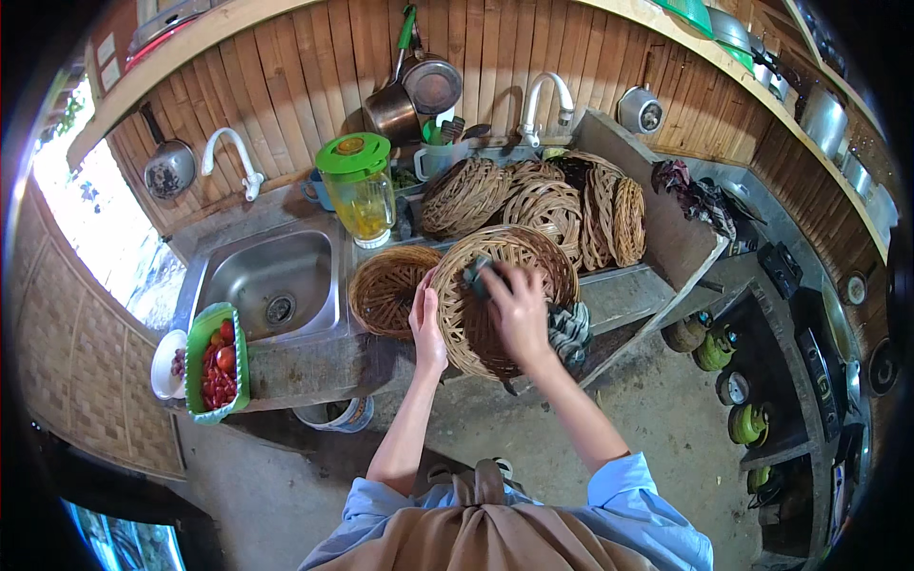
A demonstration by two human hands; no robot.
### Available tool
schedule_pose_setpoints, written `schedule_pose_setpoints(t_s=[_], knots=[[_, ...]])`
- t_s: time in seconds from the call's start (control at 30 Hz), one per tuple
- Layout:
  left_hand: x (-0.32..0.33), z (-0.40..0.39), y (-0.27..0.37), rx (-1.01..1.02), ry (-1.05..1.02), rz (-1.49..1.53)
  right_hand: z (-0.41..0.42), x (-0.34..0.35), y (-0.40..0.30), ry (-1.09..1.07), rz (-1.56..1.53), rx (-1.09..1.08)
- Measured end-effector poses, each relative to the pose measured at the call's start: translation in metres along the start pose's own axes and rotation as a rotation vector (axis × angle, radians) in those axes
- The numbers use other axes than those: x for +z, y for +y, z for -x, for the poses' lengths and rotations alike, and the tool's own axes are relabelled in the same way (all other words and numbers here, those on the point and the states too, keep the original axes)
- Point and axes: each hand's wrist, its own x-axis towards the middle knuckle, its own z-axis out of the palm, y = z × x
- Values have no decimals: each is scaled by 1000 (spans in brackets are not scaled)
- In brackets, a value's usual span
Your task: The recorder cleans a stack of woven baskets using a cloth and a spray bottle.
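Note:
My left hand grips the left rim of a round woven wicker basket, tilted so its hollow faces me. Inside the basket, my right hand presses a dark cloth against the weave. A striped, crumpled cloth shows past the basket's lower right rim; whether it joins the one in my hand is hidden. Just left of the held basket, a browner wicker basket rests on the counter. Behind, several woven baskets are piled in the concrete basin.
A blender jug with a green lid stands beside the steel sink. A green tray of tomatoes and red chillies sits at the counter's left edge. White faucets rise behind. A concrete partition bounds the basin's right.

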Motion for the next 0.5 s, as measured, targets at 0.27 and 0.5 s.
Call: schedule_pose_setpoints(t_s=[0.27, 0.5], knots=[[-8, 2, -9, -178, -66, 249, -5, -5, 0, 170, -161, 218], [7, 3, 4, -219, -177, 274, -16, 14, -7, 205, -121, 208]])
